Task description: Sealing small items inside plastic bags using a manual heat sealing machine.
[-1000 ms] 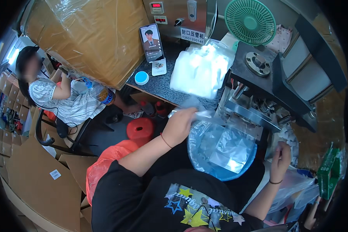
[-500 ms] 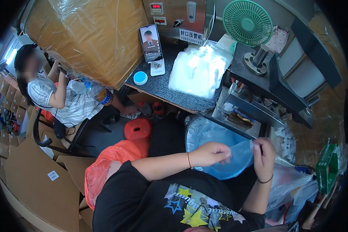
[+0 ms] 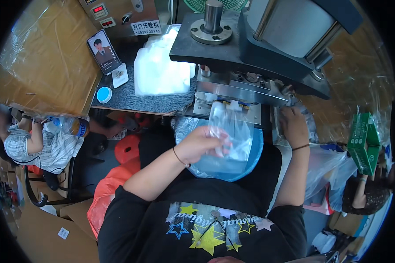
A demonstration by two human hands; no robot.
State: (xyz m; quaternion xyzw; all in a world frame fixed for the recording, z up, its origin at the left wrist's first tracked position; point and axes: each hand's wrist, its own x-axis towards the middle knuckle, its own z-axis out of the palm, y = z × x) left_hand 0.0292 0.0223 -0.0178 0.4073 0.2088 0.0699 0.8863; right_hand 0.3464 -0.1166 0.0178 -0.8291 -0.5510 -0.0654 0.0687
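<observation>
My left hand point(image 3: 206, 143) is closed on a clear plastic bag point(image 3: 240, 131), its fingers blurred by motion. The bag stretches up to the front of a metal press point(image 3: 245, 87), where a small white piece point(image 3: 235, 105) sits at its upper end. Below the bag is a tub lined with blue plastic point(image 3: 232, 174). My right hand point(image 3: 295, 125) reaches to the right side of the press, beside a container of white pieces point(image 3: 310, 127). Its fingers point down and are partly hidden, so what they hold cannot be made out.
A stack of clear bags point(image 3: 162, 70) lies on the dark worktop, with a phone point(image 3: 104, 52) and a round blue-lidded tub point(image 3: 104, 95) to its left. A large taped carton point(image 3: 44, 61) stands at far left. Two other people sit nearby, one left, one right. A green box point(image 3: 363, 142) is at right.
My view has turned right toward the press. Both hands were together holding the bag over the tub; now the left has it at the press, and the right has let go and moved to the container.
</observation>
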